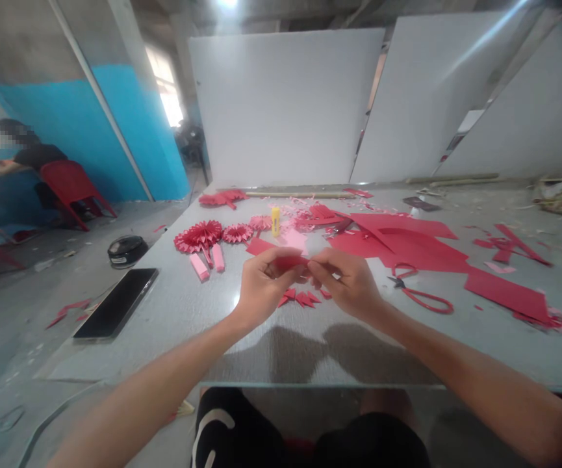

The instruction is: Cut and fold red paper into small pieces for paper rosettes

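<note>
Front edge of the counter [188, 328]: left hand [264, 286] and right hand [346, 283] raised close together, fingers curled, each pinching one end of a folded red paper strip [288, 262].
Just below the hands: small red paper triangles [303, 299] scattered on the counter.
Made so far, left of centre: two pleated red paper rosettes [197, 237], a smaller pink rosette [260, 223] and two pink paper sticks [207, 262].
Still left, right of centre: large red paper sheets [397, 244], with offcuts towards the right end.
Tools: yellow glue stick [275, 221] behind the hands; red-handled scissors [421, 292] to the right.
Left edge: black smartphone [116, 303] and round black tin [127, 251].
Far left: seated person [32, 156], apart, on a red chair [73, 188].
</note>
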`<state>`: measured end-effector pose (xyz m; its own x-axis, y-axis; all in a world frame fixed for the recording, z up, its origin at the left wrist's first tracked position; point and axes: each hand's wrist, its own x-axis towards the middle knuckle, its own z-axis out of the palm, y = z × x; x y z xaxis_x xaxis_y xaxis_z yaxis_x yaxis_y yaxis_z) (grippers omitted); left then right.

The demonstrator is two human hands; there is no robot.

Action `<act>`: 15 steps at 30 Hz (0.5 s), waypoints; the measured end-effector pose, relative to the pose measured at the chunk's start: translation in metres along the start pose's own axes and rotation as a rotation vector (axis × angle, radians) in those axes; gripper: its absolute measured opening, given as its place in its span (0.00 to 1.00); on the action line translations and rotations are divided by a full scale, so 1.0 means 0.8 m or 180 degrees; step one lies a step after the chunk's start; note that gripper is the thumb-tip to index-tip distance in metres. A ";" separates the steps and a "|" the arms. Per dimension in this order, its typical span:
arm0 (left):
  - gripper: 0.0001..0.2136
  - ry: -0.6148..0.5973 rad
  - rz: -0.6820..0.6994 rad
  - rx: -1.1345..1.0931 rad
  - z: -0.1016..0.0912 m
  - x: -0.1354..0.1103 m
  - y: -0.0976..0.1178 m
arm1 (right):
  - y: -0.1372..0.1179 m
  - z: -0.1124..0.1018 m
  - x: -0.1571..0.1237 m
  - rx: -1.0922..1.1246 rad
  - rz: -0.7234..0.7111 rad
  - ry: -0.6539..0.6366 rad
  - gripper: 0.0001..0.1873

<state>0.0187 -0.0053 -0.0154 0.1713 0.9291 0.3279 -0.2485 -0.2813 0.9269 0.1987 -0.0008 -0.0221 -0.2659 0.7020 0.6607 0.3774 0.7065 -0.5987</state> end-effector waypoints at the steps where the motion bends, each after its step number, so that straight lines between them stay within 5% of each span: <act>1: 0.15 0.0008 -0.0034 -0.0021 0.000 0.000 0.000 | 0.000 0.001 -0.001 -0.0008 0.0052 -0.0040 0.15; 15: 0.17 -0.0177 -0.0031 -0.0016 -0.002 -0.001 0.002 | 0.000 -0.003 0.002 -0.0483 -0.0126 -0.0224 0.15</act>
<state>0.0172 -0.0058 -0.0146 0.2264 0.9169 0.3287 -0.2513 -0.2711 0.9292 0.2008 0.0002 -0.0199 -0.3427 0.6823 0.6458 0.4936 0.7157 -0.4941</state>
